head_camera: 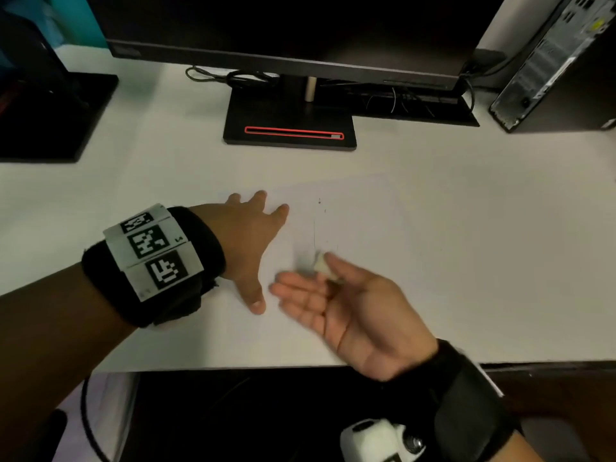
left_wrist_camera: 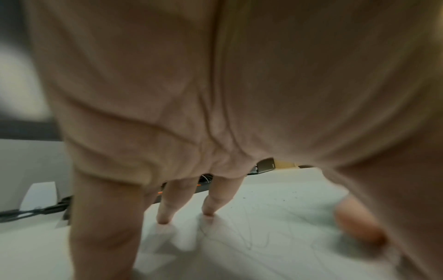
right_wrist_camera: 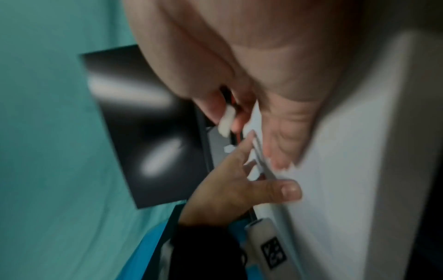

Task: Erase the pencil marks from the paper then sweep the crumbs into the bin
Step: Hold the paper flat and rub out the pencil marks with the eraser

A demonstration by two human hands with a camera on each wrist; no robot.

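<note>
Across the white table (head_camera: 466,261), in front of the black monitor stand (head_camera: 289,123), lies the sheet of paper (head_camera: 383,235), so close in tone to the table that its edges are hard to trace in the head view. Faint pencil marks (head_camera: 314,228) run down its middle, with a few dark specks (head_camera: 319,201) beyond them toward the stand. On the paper's left part rests the left hand (head_camera: 248,235), flat and spread wide, fingers straight and thumb pointing back toward the table's near edge; the left wrist view shows its fingertips (left_wrist_camera: 209,210) touching the sheet among scribbled lines. Just right of that thumb, nearer the table edge than the marks, the right hand (head_camera: 346,305) is turned palm-up and blurred, its thumb and a finger pinching the small white eraser (head_camera: 322,263), which sits beside the lower end of the pencil marks; whether it touches the paper cannot be told. No bin shows in any view, and crumbs on the sheet are too small to make out with certainty.
</note>
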